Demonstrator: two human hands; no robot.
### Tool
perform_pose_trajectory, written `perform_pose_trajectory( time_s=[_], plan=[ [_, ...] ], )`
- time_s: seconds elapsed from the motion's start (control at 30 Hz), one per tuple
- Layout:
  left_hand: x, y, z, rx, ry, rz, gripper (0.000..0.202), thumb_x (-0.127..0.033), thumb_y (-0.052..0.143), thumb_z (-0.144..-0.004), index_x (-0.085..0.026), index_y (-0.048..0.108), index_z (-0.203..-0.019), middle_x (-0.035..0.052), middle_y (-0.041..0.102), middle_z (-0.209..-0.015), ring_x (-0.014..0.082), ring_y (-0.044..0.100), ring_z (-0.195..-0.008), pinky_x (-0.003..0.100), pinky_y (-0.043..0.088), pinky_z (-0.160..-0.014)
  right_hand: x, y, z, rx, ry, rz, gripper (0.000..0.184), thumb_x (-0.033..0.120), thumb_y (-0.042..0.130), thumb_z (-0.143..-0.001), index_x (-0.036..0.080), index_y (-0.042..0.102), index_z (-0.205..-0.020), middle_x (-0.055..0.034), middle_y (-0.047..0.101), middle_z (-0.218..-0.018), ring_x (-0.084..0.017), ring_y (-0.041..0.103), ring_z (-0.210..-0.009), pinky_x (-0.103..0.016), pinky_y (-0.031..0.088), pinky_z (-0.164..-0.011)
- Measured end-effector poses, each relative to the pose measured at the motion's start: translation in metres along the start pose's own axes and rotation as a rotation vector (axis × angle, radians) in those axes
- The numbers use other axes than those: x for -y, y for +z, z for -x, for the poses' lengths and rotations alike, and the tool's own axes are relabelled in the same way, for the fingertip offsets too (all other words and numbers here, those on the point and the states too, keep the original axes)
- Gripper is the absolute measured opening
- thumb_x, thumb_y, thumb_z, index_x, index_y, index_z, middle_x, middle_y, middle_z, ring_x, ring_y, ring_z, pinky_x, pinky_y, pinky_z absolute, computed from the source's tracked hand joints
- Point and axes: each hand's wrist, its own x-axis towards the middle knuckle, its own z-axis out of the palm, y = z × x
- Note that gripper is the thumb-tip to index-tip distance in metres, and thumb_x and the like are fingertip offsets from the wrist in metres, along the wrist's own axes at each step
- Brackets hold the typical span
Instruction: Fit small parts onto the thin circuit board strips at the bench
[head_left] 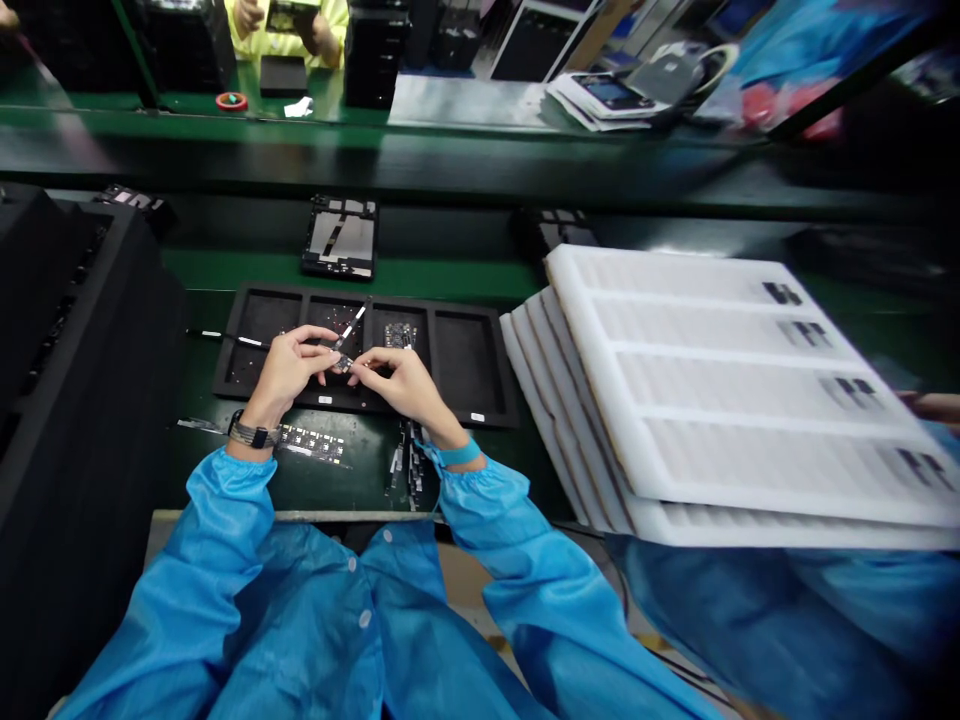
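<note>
Over a black divided foam tray [435, 350], my left hand [283, 372] pinches a small circuit board [343, 363] from the left. From the other side, the fingertips of my right hand [405, 382] close on the edge of that same board. A thin black strip with white labels [351, 326] slants up from the board. Another dark strip [225, 337] reaches out leftward behind my left hand. Small boards [400, 334] lie in the third compartment, and tiny bits are scattered in the second. A panel of small boards [311, 440] rests near my left wrist, flex strips [409, 465] below my right.
White foam trays [622, 400] are stacked at the right. A tall black foam stack [90, 330] stands at the left. Behind the tray lies an opened device [341, 237]. A raised green shelf [450, 150] crosses the back, with a person in yellow [330, 40] beyond it.
</note>
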Motion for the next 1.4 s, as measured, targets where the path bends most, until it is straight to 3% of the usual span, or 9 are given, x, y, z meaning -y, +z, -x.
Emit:
perform_pose_trajectory(
  time_s=[0.17,0.3,0.63,1.03,1.27,1.4],
  plan=[
    [-0.0007,0.0016,0.0003,-0.002,0.010,-0.013,0.043,-0.025,0.092,-0.062,-0.016,0.075,-0.100,0.0038,0.076,-0.071,0.0174,0.069,-0.060,0.025,0.047,-0.051,-0.0010,0.0001,-0.0014,0.013,0.023,-0.023,0.031,0.049,0.072,-0.093,0.020,0.077,-0.083,-0.0066,0.082,-0.080,-0.021,0.073,-0.076,-0.032,0.057,-0.076],
    [-0.0011,0.0016,0.0008,0.002,0.016,-0.020,0.044,-0.025,0.091,-0.062,-0.016,0.075,-0.102,0.0029,0.076,-0.070,0.0164,0.068,-0.059,0.025,0.047,-0.052,-0.0001,-0.0008,-0.0007,0.022,0.060,-0.065,0.036,0.052,0.071,-0.093,0.018,0.078,-0.086,-0.0073,0.081,-0.080,-0.018,0.069,-0.070,-0.029,0.052,-0.063],
    [0.0009,0.0016,0.0009,0.051,-0.012,0.021,0.044,-0.026,0.093,-0.063,-0.015,0.072,-0.100,0.0048,0.076,-0.069,0.0146,0.064,-0.054,0.025,0.048,-0.053,-0.0006,-0.0043,0.0003,0.058,0.092,-0.190,0.038,0.056,0.076,-0.088,0.018,0.077,-0.091,-0.0067,0.082,-0.086,-0.011,0.050,-0.051,-0.027,0.040,-0.050],
    [0.0032,0.0018,0.0008,0.039,-0.008,-0.039,0.041,-0.033,0.092,-0.063,-0.016,0.071,-0.093,0.0029,0.075,-0.069,0.0122,0.060,-0.051,0.025,0.047,-0.052,-0.0057,-0.0035,-0.0007,0.055,0.060,-0.222,0.038,0.054,0.079,-0.087,0.016,0.077,-0.091,-0.0078,0.081,-0.084,-0.010,0.049,-0.051,-0.026,0.040,-0.050],
    [0.0021,0.0014,-0.0001,-0.002,0.005,-0.047,0.038,-0.032,0.091,-0.060,-0.016,0.070,-0.087,0.0037,0.075,-0.068,0.0155,0.064,-0.056,0.027,0.048,-0.052,-0.0069,-0.0005,-0.0017,0.042,0.034,-0.207,0.037,0.052,0.076,-0.090,0.015,0.080,-0.093,-0.0089,0.081,-0.084,-0.014,0.060,-0.062,-0.026,0.043,-0.054],
    [0.0004,0.0035,0.0016,-0.007,0.000,-0.035,0.037,-0.030,0.090,-0.060,-0.016,0.069,-0.086,0.0031,0.074,-0.066,0.0164,0.065,-0.056,0.027,0.049,-0.052,-0.0094,-0.0005,-0.0015,0.038,0.044,-0.219,0.037,0.052,0.077,-0.089,0.015,0.080,-0.093,-0.0085,0.082,-0.085,-0.012,0.056,-0.056,-0.025,0.041,-0.051]
  ],
)
